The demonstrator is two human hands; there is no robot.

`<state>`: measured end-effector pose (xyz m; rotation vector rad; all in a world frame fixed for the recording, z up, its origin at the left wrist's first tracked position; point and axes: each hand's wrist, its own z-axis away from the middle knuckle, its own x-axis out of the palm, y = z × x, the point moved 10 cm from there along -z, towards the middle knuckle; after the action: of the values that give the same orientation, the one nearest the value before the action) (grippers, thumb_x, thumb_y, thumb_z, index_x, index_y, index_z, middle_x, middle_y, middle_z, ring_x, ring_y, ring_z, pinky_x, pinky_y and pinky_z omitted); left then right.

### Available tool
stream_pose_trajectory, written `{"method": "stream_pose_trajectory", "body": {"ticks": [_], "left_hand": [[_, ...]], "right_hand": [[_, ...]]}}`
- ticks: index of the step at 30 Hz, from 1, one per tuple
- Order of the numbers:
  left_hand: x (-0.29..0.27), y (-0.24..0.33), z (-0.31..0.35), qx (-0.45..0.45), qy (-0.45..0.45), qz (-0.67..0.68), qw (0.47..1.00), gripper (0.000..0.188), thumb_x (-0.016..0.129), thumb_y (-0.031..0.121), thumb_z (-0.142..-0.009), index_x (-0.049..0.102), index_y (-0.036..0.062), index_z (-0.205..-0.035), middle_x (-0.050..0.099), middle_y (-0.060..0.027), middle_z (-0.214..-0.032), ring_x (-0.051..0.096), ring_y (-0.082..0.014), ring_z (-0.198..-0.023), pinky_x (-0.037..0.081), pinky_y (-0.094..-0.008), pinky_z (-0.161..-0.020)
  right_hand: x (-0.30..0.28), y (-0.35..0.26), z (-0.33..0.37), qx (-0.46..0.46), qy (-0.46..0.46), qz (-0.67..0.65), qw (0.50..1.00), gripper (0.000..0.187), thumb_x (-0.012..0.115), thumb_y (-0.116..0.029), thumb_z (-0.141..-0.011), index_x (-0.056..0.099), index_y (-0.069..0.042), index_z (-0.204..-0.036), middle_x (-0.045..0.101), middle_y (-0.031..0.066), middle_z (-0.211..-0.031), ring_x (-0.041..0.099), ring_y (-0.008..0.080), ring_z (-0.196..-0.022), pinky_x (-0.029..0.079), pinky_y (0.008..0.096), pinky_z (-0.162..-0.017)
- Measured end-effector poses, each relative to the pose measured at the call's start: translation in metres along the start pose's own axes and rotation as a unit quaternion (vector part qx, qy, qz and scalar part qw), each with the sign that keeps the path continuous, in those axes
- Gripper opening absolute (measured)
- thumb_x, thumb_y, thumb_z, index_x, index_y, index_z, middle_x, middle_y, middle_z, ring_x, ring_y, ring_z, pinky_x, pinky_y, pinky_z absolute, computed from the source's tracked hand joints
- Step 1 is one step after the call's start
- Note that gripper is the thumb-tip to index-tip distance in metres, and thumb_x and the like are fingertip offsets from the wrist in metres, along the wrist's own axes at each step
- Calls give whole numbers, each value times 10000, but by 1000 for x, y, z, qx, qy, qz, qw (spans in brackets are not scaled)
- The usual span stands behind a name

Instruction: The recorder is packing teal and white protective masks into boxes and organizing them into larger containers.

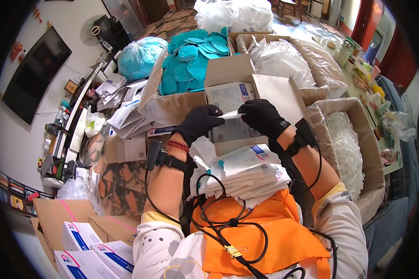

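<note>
In front of my chest, my left hand (pixel 198 123) and my right hand (pixel 263 118), both in black gloves, pinch opposite ends of a thin white piece (pixel 233 115). It shows almost edge-on, so its kind is unclear. Just beneath it stands a white carton (pixel 277 90) with its flaps spread, holding flat white-and-blue packets (pixel 230 96). A pile of similar packets (pixel 246 174) rests on my lap, above an orange apron (pixel 260 223). Black cables (pixel 228 232) run over the apron to bands on both wrists.
Beyond the carton is a box of teal pads (pixel 191 60), beside a tied bluish bag (pixel 142 58). Lined boxes hold white bags (pixel 281 58) and, at right, shredded-looking white material (pixel 344 149). Flattened cartons (pixel 125 111) lie left; white printed boxes (pixel 79 235) stand lower left.
</note>
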<state>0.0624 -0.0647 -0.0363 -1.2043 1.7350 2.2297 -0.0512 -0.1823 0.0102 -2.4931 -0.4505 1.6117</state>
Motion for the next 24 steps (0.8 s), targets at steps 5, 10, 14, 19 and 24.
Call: {"method": "stream_pose_trajectory", "body": {"ticks": [5,10,14,19,24], "left_hand": [[0,-17,12,-68,11,196,978,261,710,235,-870,723,71,-1072,628,17,-733,592,-65,-615,484,-243,-481],[-19,16,29,44,52,187,980,276,700,222,-877,710,34,-1080,673,-35,-778,625,-101,-654,523,-275,-575],[-29,28,41,26,87,51,995,302,720,213,-869,702,8,-1091,702,-65,-820,639,-111,-719,519,-283,-659],[-21,9,36,31,135,180,974,252,735,190,-878,698,-10,-1027,718,-109,-841,651,-157,-747,513,-307,-706],[-14,37,34,132,177,100,970,143,678,131,-937,663,15,-1019,690,-41,-845,617,-86,-811,490,-272,-715]], "right_hand": [[14,11,-8,74,-41,73,994,141,597,-202,-881,708,-116,-892,688,125,-820,692,329,-770,553,433,-679],[-14,-1,-1,56,28,26,998,162,598,-228,-884,704,-109,-854,685,138,-800,692,341,-764,548,435,-665],[-31,0,1,33,47,43,997,186,599,-264,-896,680,-110,-830,676,138,-792,680,351,-747,542,439,-659],[-26,-4,-3,0,-10,5,1000,219,606,-305,-910,678,-105,-861,678,144,-811,673,358,-763,542,436,-681],[-23,-15,-3,65,10,-81,995,278,597,-345,-940,694,-86,-916,703,153,-894,678,360,-861,547,429,-768]]}}
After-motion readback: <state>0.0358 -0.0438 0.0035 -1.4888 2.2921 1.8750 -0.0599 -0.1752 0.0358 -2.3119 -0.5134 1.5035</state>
